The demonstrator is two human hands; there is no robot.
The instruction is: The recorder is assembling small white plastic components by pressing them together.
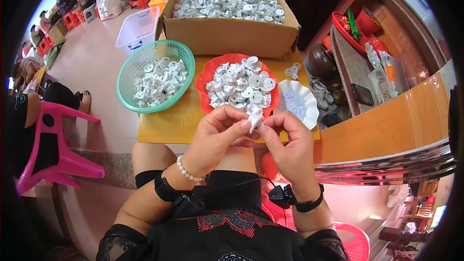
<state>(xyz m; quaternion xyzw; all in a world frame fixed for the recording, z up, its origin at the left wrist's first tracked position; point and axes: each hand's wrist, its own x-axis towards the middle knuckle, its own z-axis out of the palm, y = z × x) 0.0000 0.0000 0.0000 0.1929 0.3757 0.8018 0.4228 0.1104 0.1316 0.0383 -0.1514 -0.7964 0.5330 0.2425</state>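
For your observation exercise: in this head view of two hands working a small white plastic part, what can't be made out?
- Small white part: mostly covered by the left hand and right hand fingertips.
- White dish: its fine contents are too small to tell.
- Cardboard box: depth hidden by its front wall.

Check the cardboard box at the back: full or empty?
Nearly full: the open cardboard box holds white plastic parts heaped almost to its rim.

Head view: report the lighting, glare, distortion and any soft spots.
Head view: even daylight; the floor at upper left washes out near the clear plastic bin. Glare streaks the chrome edge at right. Fisheye bends the yellow table and cardboard box, with black corners. The small white plastic part between left hand and right hand is slightly soft.
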